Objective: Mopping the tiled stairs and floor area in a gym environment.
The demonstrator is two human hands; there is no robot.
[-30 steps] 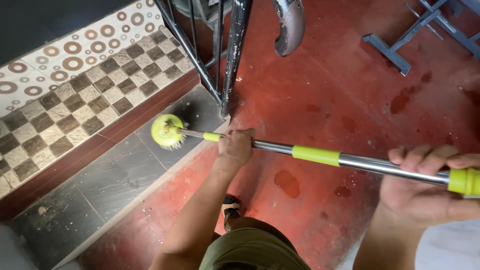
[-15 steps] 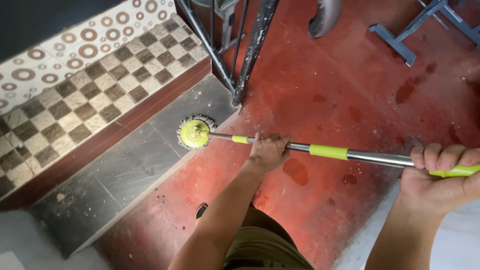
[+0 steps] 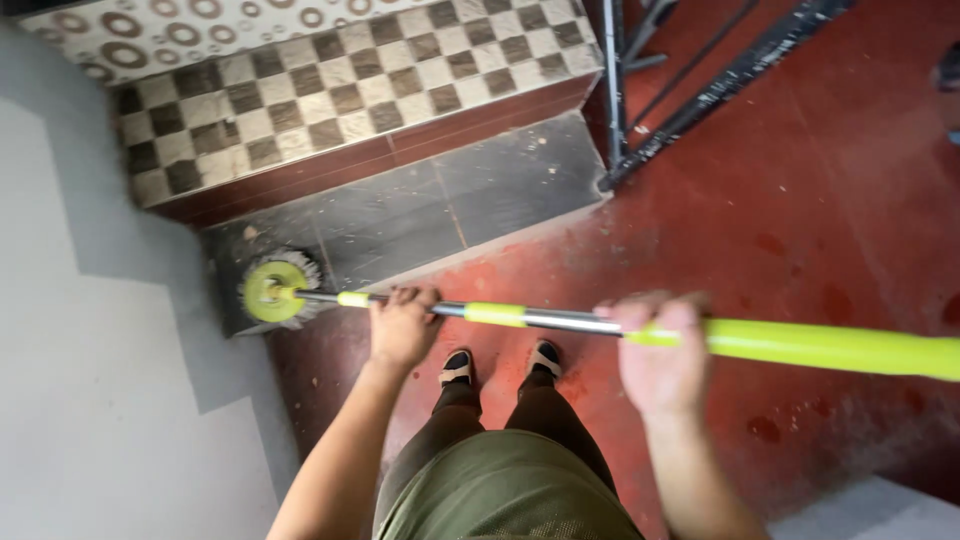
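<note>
1. Your left hand (image 3: 402,325) is wrapped around the mop pole (image 3: 560,318) near its lower end, fingers curled over the metal.
2. Your right hand (image 3: 655,355) is closed around the same pole higher up, where the green sleeve begins; it is blurred, but the grasp reads as firm.
3. The mop head (image 3: 272,291) lies at about 9 o'clock from your left hand, pressed on the dark step (image 3: 450,205) at its left end, close to the grey wall (image 3: 90,380).
4. Judging by the pictures, the work looks partly done: the step shows pale dust specks and streaks toward 1 o'clock, near the black frame (image 3: 640,150).
5. The red floor (image 3: 820,200) at 3 o'clock carries dark spots and grit, so it looks untouched.
</note>
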